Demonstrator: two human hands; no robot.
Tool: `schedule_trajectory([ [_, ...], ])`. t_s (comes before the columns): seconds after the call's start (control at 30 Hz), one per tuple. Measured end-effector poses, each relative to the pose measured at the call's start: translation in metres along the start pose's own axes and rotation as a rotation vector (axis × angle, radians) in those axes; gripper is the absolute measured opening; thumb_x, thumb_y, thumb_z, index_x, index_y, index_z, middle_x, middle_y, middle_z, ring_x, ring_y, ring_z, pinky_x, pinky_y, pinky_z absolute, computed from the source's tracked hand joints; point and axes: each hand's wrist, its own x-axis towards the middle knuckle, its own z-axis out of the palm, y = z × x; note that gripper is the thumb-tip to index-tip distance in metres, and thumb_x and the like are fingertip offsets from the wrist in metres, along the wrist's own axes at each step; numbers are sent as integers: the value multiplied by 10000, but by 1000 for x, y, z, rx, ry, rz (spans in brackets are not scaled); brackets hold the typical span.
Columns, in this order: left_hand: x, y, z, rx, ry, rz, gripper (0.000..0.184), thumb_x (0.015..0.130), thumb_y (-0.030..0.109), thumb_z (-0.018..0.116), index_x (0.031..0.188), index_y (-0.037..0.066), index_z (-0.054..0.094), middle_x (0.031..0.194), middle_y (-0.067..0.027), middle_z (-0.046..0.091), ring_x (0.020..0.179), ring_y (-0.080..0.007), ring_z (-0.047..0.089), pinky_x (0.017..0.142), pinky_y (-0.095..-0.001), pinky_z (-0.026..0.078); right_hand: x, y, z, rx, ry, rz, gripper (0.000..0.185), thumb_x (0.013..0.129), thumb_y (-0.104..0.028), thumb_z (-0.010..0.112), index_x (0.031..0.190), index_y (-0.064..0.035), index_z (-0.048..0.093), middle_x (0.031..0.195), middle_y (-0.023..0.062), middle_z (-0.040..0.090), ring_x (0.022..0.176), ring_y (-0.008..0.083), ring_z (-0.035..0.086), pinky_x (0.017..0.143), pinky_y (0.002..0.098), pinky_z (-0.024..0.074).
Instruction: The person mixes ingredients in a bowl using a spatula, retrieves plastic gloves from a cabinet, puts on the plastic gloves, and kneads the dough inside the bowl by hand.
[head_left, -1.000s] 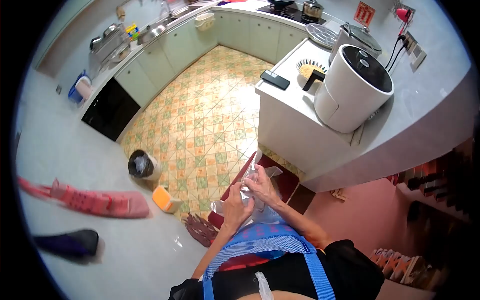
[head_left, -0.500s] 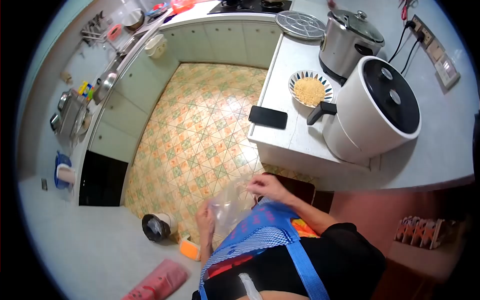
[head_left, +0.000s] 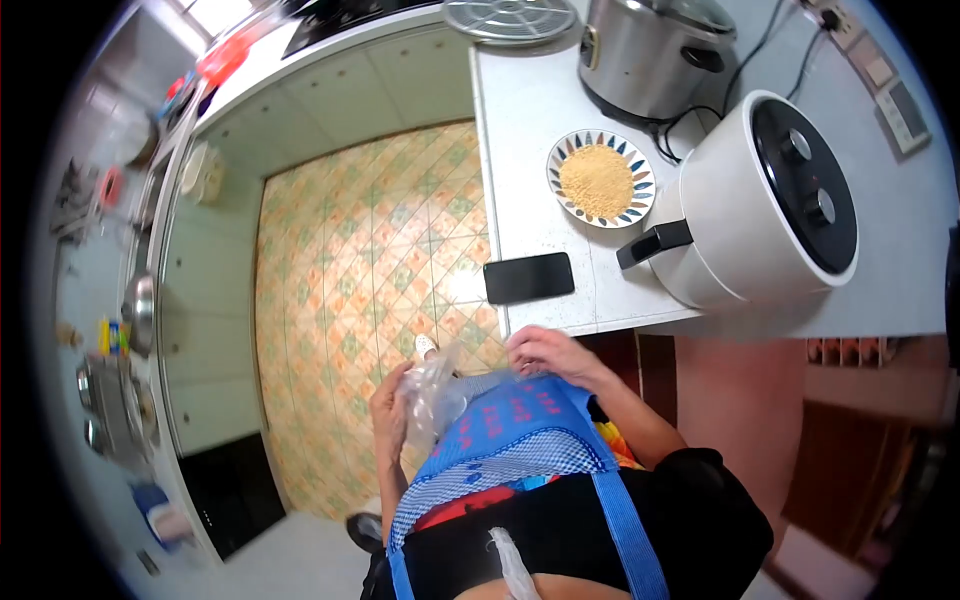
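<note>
My left hand (head_left: 390, 408) is closed on a clear plastic bag (head_left: 432, 398), which hangs crumpled in front of the blue apron (head_left: 510, 415). Across from it, my right hand (head_left: 552, 356) has its fingers curled together beside the counter's front edge. A faint piece of clear film shows at its fingertips, blurred. On the counter (head_left: 520, 110) above my right hand lies a black phone (head_left: 530, 278). Behind the phone, a patterned plate (head_left: 563, 203) holds pale yellow crumbs (head_left: 597, 182).
A white air fryer (head_left: 715, 225) stands at the counter's right, its handle (head_left: 655, 243) pointing toward the plate. Behind are a steel rice cooker (head_left: 645, 65) and a round metal rack (head_left: 510, 18). Cables run to wall sockets. Cabinets (head_left: 210, 340) line the left side beyond the tiled floor (head_left: 350, 250).
The view has turned and shifted toward the counter. The plastic bag, stretched between both hands before, now bunches nearer my left hand. My right hand has come closer to the counter edge.
</note>
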Motion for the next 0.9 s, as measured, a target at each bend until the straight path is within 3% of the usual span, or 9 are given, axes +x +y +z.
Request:
schedule_trajectory([
  [0.07,35,27,11,214,-289,391,346,832,-41,417,1122,1,601,916,-89,614,813,-186,582,713,-266,455,52,8,32,-351,-102,-24,196,896,-194,512,957,-38,614,837,64,639,778,109,616,674,259,503],
  [0.13,51,49,16,457,-382,536,332,836,-22,424,1118,1,598,924,-118,602,822,-231,581,721,-298,457,103,30,78,-1006,15,-262,224,879,-181,491,980,-19,608,917,150,649,853,262,634,749,361,499],
  [0.2,88,53,-1,694,-464,705,320,840,-4,431,1114,1,596,933,-147,589,830,-276,579,728,-330,460,146,49,103,-710,39,-720,290,875,-237,500,1041,-18,594,992,151,636,911,277,606,776,377,471],
  [0.27,135,42,-26,724,-431,939,224,868,98,467,1024,5,598,904,-166,558,815,-314,551,701,-391,453,180,36,127,-20,-167,-370,225,870,-138,482,1036,-14,568,948,81,600,905,152,560,779,285,453],
  [0.4,173,37,-75,494,-603,659,246,931,212,436,849,10,551,710,-170,506,628,-372,531,561,-439,429,220,40,158,32,-320,-751,210,846,-63,463,1023,12,547,954,61,576,876,97,521,754,245,438],
  [0.53,209,26,-92,447,-613,568,298,953,229,394,843,9,562,682,-202,531,598,-376,539,533,-417,428,208,18,203,-262,66,-446,276,806,1,433,1067,32,518,1020,102,557,893,152,540,775,272,443],
  [0.63,222,3,-94,449,-578,286,356,950,292,400,878,-10,574,676,-141,552,589,-252,518,544,-352,416,172,-1,240,-228,233,-300,558,741,105,409,1282,-19,477,1341,208,440,1218,247,477,990,290,389],
  [0.73,259,-23,-102,364,-487,169,368,950,308,431,890,-21,583,677,-51,540,638,-138,470,563,-305,394,150,-9,224,-638,421,-578,525,740,118,415,1210,-69,557,1282,146,503,1189,246,495,982,310,395],
  [0.9,289,-36,-133,63,-366,-50,344,952,295,459,844,1,601,695,17,521,613,-82,425,551,-245,361,86,10,162,-1064,1532,-237,453,732,102,478,1132,-78,590,1216,178,484,1118,349,468,938,380,390],
])
